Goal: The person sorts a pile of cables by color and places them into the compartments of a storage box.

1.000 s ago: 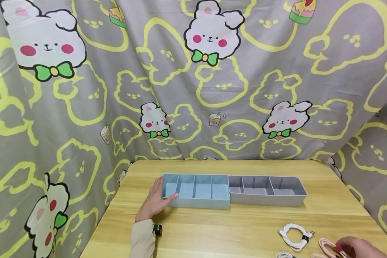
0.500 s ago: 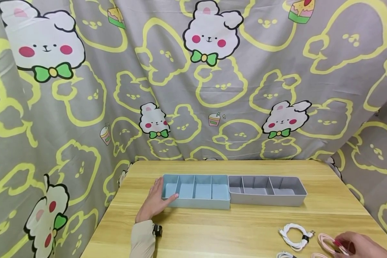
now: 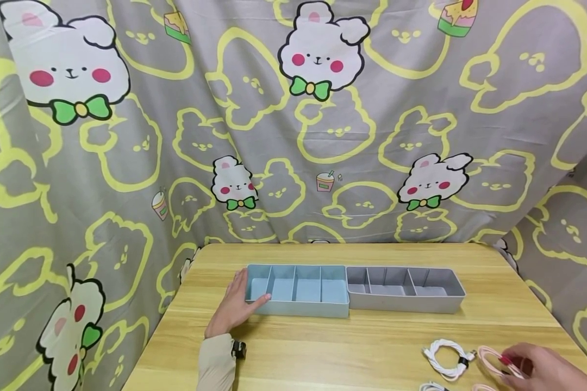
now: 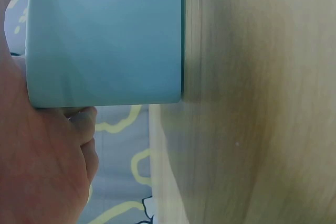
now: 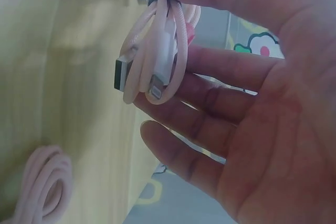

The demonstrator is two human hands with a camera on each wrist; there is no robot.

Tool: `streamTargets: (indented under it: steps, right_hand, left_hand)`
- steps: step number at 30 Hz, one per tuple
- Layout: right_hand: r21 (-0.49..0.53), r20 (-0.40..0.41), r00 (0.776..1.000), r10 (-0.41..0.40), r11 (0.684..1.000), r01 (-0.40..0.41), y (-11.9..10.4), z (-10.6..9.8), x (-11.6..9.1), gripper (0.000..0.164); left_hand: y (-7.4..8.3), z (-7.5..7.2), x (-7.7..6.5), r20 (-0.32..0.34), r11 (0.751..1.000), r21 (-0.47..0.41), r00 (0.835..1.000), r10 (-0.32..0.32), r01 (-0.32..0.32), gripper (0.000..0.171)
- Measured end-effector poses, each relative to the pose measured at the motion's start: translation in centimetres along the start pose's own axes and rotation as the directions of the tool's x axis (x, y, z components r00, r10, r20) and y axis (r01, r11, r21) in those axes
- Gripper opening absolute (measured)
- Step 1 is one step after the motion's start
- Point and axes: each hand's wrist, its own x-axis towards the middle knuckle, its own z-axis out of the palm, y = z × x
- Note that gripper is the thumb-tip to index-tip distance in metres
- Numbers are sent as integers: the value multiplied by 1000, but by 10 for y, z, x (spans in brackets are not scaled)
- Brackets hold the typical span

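My right hand (image 3: 550,366) pinches a coiled pink charging cable (image 5: 152,51) at its dark tie, between thumb and fingers. A USB plug and a Lightning plug show at the coil's lower end in the right wrist view. At the left end of a blue divided storage box (image 3: 298,308), my left hand (image 3: 232,304) holds the corner, thumb over the front rim and fingers along the end wall. Up close, the left wrist view has the blue wall (image 4: 105,40) beside the palm, with some fingers hidden behind it. The box's several compartments look empty.
A grey divided box (image 3: 406,303) stands end to end with the blue one. A coiled white cable (image 3: 447,374) lies left of my right hand. Another pink cable (image 5: 44,187) and a greyish-white cable (image 3: 432,386) lie nearer the front edge. A patterned curtain (image 3: 323,212) hangs behind the table.
My right hand has lifted the pink cable and shifted it slightly left and up, toward the white cable. The left hand and both boxes have stayed in place.
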Motion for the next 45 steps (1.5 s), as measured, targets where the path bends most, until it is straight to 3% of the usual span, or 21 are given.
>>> streamTargets:
  steps: [4,11,17,21,25,29,32,38,45]
  right_hand:
    - [4,-2,999,-41,999,41,-4,-3,2,30]
    - [-9,-10,1000,22,1000,-23,-20,-7,3,32]
    - [21,-3,1000,24,999,-24,-28,-11,6,33]
    - [-2,-25,999,-25,1000,25,-33,-12,9,26]
    - [-38,-75,989,-129,991,127,-35,-15,12,22]
    - [-97,-178,938,-298,954,285,-33,-14,15,23]
    - [-120,-216,909,-357,933,338,-33,-12,17,25]
    - [-95,-178,925,-335,942,323,-38,-14,21,26]
    - [-102,-195,908,-371,929,357,-49,-17,27,24]
  left_hand:
    - [1,0,-1,-2,1000,-7,1000,3,-3,115]
    - [1,0,-1,3,1000,-11,1000,2,-2,115]
    - [1,1,-1,1,1000,-16,1000,-1,1,116]
    - [0,1,0,0,1000,-15,1000,-1,1,116]
    - [0,0,0,-9,1000,-18,1000,4,-4,116]
    - [0,-1,1,-6,1000,-22,1000,5,-5,116]
    - [0,-1,1,-3,1000,-22,1000,4,-4,116]
    - [-1,1,-1,0,1000,-12,1000,6,-6,116]
    - [0,0,-1,-10,1000,3,1000,14,-14,115]
